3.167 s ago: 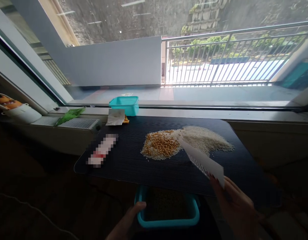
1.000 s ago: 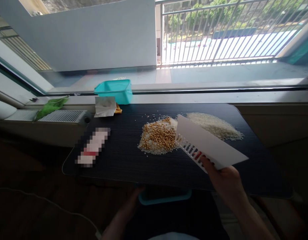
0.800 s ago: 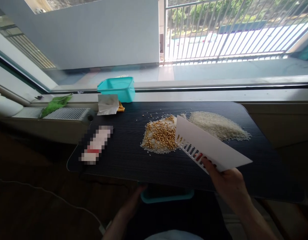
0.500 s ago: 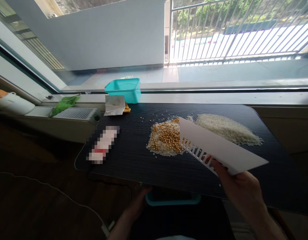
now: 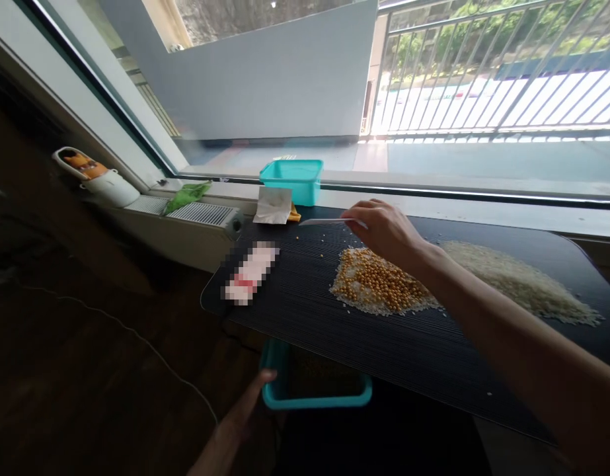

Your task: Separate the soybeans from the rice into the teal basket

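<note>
My right hand point(image 5: 384, 230) reaches over the black table point(image 5: 309, 317), closed on a white slotted card point(image 5: 324, 221) held flat and edge-on beyond a pile of yellow beans mixed with rice point(image 5: 377, 291). A larger heap of white rice point(image 5: 513, 281) lies to the right of the beans. My left hand point(image 5: 248, 403) grips the left rim of a teal bin point(image 5: 314, 396) held below the table's near edge; the bin holds grains.
A second teal bin point(image 5: 292, 180) stands on the window sill, with a white paper packet point(image 5: 273, 205) in front of it. A blurred white and red strip point(image 5: 250, 271) lies on the table's left. A radiator vent point(image 5: 200, 213), a green bag point(image 5: 186, 195) and a white appliance point(image 5: 99, 182) sit further left.
My right hand has carried the white card from the near right of the beans across to their far side, now flat and edge-on. The view has swung left.
</note>
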Action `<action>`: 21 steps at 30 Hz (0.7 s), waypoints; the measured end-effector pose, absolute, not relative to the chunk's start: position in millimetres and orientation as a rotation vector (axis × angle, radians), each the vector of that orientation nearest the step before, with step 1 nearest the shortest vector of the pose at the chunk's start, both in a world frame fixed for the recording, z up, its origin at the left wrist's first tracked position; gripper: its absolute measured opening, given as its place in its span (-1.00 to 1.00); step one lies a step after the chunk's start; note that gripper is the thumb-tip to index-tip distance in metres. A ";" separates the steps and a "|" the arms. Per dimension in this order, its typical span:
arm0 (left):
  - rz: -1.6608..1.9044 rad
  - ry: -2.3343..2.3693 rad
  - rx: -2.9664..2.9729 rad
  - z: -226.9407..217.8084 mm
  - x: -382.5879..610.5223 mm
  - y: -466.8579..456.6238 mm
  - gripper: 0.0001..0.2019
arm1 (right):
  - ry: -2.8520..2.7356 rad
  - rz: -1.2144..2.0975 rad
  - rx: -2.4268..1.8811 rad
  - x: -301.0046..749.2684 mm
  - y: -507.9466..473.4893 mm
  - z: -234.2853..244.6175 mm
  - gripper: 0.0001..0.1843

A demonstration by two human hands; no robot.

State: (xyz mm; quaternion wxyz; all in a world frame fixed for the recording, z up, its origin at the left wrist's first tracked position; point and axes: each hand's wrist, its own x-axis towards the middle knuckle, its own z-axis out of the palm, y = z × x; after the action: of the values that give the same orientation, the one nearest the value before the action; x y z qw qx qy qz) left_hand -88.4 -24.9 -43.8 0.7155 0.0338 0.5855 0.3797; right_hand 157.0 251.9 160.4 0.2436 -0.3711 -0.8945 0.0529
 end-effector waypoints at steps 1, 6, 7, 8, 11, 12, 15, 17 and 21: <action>0.829 1.281 0.110 -37.6 -93.8 -21.5 -0.53 | -2.517 0.072 -1.014 139.5 259.4 163.6 -0.66; 0.777 1.200 0.165 -20.7 -115.1 -8.0 -0.48 | -2.912 -0.282 -0.938 64.4 268.4 171.0 -0.69; 0.779 1.189 0.169 -21.2 -118.0 -7.2 -0.47 | -2.949 -0.337 -0.901 54.8 267.4 170.0 -0.70; 0.780 1.180 0.175 -22.7 -120.4 -7.0 -0.46 | -2.978 -0.385 -0.865 47.9 266.0 168.2 -0.70; 0.782 1.158 0.208 -29.3 -125.6 -8.2 -0.47 | -3.043 -0.486 -0.735 45.5 258.1 161.2 -0.72; 0.782 1.152 0.218 -31.1 -126.8 -8.5 -0.47 | -3.061 -0.502 -0.685 50.3 254.3 159.3 -0.72; 0.776 1.141 0.217 -33.1 -129.0 -8.1 -0.49 | -3.092 -0.511 -0.532 74.2 241.9 158.0 -0.74; 0.777 1.158 0.207 -31.8 -130.1 -6.5 -0.49 | -3.071 -0.459 -0.461 88.3 238.3 160.6 -0.74; 0.774 1.177 0.200 -27.6 -131.7 -4.1 -0.50 | -2.908 -0.101 -0.582 81.3 253.6 165.2 -0.69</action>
State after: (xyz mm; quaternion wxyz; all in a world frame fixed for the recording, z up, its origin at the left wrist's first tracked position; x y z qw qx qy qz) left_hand -131.7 -4.1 -27.6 0.7575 0.0919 0.5400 0.3552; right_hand 81.3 253.6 165.2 0.0872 -0.1956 -0.9762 -0.0338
